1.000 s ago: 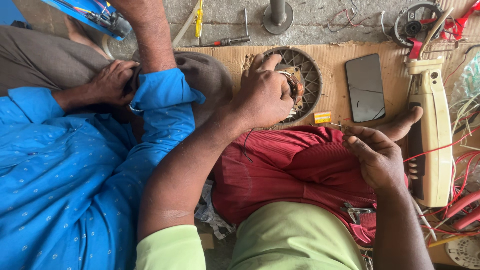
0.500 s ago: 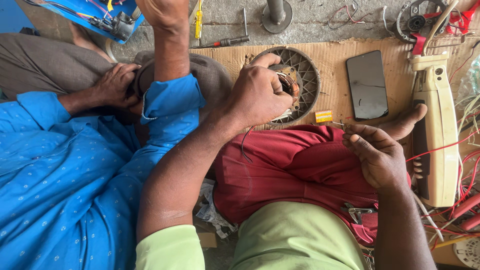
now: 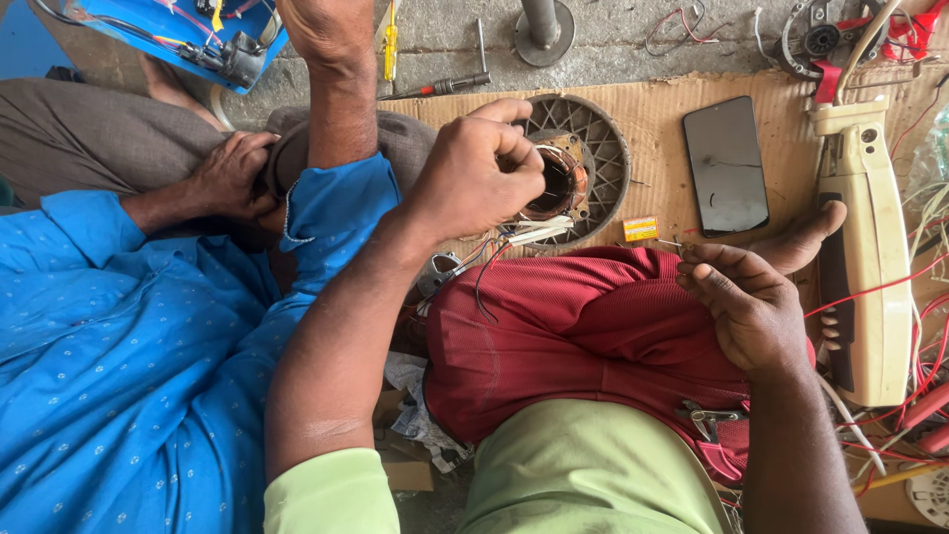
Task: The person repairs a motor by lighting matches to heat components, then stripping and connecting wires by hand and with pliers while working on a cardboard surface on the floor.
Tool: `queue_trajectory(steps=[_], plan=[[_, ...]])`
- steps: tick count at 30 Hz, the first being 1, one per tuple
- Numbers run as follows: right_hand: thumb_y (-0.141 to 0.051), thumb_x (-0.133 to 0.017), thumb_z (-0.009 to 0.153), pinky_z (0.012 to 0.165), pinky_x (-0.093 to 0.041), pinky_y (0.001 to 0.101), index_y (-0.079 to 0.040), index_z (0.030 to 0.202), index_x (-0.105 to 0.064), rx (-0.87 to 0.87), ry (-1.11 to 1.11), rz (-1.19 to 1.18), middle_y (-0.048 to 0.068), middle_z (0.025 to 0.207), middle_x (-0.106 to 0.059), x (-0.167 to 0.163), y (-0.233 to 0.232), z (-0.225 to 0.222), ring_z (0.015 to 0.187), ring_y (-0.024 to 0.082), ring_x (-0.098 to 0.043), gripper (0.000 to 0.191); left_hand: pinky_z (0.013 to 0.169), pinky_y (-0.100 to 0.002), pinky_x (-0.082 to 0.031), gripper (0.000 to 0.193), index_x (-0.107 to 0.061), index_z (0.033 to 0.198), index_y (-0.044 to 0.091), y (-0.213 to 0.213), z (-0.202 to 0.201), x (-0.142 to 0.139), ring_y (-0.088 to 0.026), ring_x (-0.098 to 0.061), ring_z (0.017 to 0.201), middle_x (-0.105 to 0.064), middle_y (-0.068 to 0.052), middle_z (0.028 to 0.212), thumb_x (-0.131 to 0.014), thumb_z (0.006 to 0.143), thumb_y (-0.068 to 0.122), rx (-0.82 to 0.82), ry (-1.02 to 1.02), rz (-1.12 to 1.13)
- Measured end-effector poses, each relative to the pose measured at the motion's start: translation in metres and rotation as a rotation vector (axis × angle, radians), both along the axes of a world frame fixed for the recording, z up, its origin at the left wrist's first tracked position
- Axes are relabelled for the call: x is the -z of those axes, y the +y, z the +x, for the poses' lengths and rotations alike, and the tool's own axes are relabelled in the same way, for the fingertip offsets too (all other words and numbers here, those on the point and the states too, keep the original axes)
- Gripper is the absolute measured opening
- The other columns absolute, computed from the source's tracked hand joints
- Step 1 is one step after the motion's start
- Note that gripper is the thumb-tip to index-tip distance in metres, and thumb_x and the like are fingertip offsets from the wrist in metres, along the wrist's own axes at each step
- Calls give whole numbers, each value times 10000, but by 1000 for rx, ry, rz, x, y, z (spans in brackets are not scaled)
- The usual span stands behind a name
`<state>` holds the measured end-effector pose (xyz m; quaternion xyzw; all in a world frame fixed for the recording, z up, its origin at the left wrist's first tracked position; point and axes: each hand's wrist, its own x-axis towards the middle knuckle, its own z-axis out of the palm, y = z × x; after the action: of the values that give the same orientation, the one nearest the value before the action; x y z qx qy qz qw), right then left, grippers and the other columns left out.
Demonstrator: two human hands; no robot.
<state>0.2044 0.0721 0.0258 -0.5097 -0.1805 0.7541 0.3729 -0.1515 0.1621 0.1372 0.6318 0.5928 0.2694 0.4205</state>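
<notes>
On cardboard, left hand [image 3: 474, 173] grips fan motor [image 3: 568, 178] mid-rewiring; right hand [image 3: 746, 307] pinches thin wire [image 3: 670, 242], needs threading next.

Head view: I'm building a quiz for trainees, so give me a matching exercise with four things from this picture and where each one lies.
Things:
1. round motor stator
2. black phone
3. cream appliance housing
4. screwdriver

Places:
a. on bare concrete beyond the cardboard
b. under the left hand
c. face up on the cardboard
d. along the right edge, among red wires

Pairs: 1-b, 2-c, 3-d, 4-a
</notes>
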Motion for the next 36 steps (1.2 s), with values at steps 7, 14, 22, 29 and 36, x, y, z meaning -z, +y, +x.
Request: queue_trajectory(steps=[7, 14, 22, 29, 36], plan=[[9, -646, 1007, 992, -574, 374, 62, 1257, -649, 1, 23, 17, 155, 1194, -700, 3, -1, 1, 1059, 212, -702, 256, 1108, -421, -448, 216, -814, 910, 19, -2, 9, -5, -427, -555, 1335, -507, -343, 1463, -791, 710, 97, 95, 123, -21], [5, -648, 998, 994, -579, 369, 61, 1242, -653, 3, 9, 15, 152, 1200, -704, 1, -1, 1, 1046, 207, -703, 251, 1090, -421, -480, 93, -805, 740, 35, 0, 22, 10, -441, -591, 1299, -545, -389, 1372, -764, 694, 105, 150, 209, 8], [0, -643, 1003, 978, -571, 360, 49, 1236, -656, 3, 34, 27, 135, 1199, -706, -1, 0, 1, 1047, 199, -700, 239, 986, -396, -563, 89, -749, 628, 9, -4, 30, 13, -353, -716, 1130, -664, -299, 1280, -730, 690, 69, 68, 226, 26], [0, -634, 1016, 980, -574, 364, 47, 1245, -652, 8, 41, 33, 132, 1175, -710, 2, -2, 4, 1047, 203, -703, 234, 953, -362, -588, 61, -764, 677, 19, -7, 24, -3, -293, -747, 1055, -708, -220, 1263, -739, 686, 73, -5, 181, 34], [3, -633, 1015, 988, -575, 373, 41, 1252, -646, 22, 72, 22, 136, 1160, -713, 6, -3, 6, 1044, 214, -709, 240, 973, -349, -569, 62, -762, 681, 17, -5, 15, -5, -294, -733, 1106, -699, -219, 1277, -775, 681, 78, 39, 154, 37]])
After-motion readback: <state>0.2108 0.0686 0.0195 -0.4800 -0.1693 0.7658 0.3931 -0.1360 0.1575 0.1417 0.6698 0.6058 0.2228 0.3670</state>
